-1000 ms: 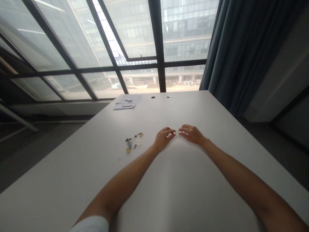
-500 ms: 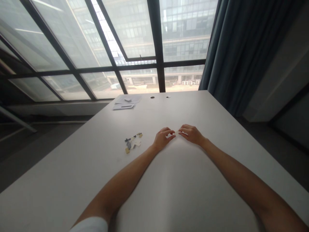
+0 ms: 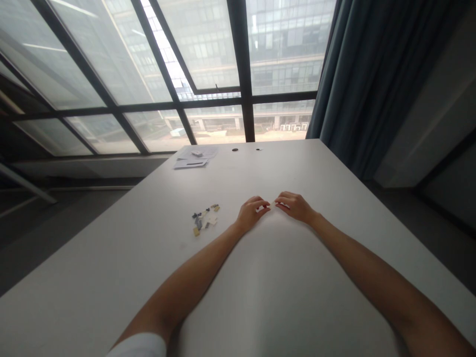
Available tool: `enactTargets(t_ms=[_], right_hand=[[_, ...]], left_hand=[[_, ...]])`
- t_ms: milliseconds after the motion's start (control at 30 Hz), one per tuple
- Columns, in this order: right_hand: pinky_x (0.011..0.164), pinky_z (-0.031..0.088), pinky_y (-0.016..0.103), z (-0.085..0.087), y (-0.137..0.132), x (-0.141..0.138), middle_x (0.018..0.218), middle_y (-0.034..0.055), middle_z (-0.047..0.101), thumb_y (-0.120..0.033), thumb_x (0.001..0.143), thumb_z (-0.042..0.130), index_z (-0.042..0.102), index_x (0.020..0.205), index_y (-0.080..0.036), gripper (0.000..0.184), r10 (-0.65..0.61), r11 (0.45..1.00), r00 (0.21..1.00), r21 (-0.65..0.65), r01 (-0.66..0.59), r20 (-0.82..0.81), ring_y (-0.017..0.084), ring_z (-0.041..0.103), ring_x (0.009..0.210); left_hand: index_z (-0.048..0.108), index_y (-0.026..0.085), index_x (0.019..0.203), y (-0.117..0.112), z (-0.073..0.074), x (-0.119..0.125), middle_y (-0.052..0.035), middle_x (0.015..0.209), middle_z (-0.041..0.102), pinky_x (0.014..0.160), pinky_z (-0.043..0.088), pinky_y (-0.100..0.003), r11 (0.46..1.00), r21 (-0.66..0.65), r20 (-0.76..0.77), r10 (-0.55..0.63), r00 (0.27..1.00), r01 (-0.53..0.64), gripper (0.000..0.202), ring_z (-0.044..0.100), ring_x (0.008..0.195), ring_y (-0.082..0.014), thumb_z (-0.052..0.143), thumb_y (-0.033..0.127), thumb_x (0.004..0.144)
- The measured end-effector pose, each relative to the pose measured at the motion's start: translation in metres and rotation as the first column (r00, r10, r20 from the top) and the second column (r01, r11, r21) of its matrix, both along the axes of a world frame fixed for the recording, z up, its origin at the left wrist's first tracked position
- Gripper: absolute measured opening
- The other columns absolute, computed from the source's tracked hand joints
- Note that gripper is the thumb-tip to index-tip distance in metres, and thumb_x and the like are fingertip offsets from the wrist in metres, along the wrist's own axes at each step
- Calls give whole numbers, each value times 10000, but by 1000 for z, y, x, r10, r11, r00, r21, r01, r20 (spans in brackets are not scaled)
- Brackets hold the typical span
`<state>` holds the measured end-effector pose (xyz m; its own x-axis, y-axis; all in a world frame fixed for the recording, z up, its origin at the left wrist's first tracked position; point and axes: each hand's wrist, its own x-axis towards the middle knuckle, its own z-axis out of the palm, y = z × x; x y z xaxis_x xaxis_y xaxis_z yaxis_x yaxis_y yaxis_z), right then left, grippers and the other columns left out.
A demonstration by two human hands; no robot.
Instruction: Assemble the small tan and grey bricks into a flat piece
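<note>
Both my arms reach out over a white table [image 3: 297, 297]. My left hand [image 3: 251, 213] and my right hand [image 3: 295, 205] meet near the table's middle, fingers curled in a pinch. Between their fingertips is a small pale piece [image 3: 273, 204], held from both sides and too small to make out in detail. A little heap of small dark, white and tan pieces [image 3: 204, 219] lies on the table just left of my left hand.
Papers with a small object on them [image 3: 193, 158] lie at the table's far left edge, near two round holes [image 3: 235, 149]. Large windows stand behind the table. A dark curtain [image 3: 364, 84] hangs at the right. Dark floor lies to the left.
</note>
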<state>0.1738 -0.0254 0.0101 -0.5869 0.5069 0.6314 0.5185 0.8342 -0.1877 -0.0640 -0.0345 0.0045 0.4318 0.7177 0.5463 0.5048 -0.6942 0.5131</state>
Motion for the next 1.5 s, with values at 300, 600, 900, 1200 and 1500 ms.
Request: enactTargets(t_ms=[300,600,900,1200,1500], right_hand=[[782,507,317,-2,1,-1,919,70,686,-281,1014,491,689,1021,-224,207,44,999,999,-9,-44,-12,193,634,862],[767,513,307,-1,-1,-1,913,67,680,-298,987,548,687,980,-213,162,31,999,999,-22,-32,-44,183,637,839],[749,528,315,4,-8,-2,948,58,681,-280,859,696,649,1138,-221,289,42,996,999,-76,-43,-26,184,633,801],[752,528,307,5,-8,-3,954,62,685,-263,871,682,659,1094,-223,227,46,996,999,-72,-47,-24,186,644,826],[726,522,297,7,-9,-3,935,58,682,-244,861,678,658,1069,-218,211,49,997,998,-66,-51,-34,177,638,793]], left_hand=[[698,259,1188,1,-3,0,-31,985,677,735,502,-265,1000,-25,-54,-19,998,17,340,555,721,-118,707,373,869],[692,243,1132,-1,-2,0,-18,977,661,734,495,-259,1000,-12,-39,-5,999,5,320,548,726,-115,727,357,836],[682,233,1075,-4,-1,2,-2,946,653,716,483,-249,999,5,-12,39,999,-39,284,539,708,-108,745,324,813],[689,233,1098,-5,2,2,-28,963,659,718,490,-267,1000,-8,-29,18,999,-18,308,550,718,-121,722,390,835],[689,237,1131,-4,2,2,-28,971,660,721,491,-269,1000,-18,-38,-12,999,12,311,543,715,-118,703,342,839]])
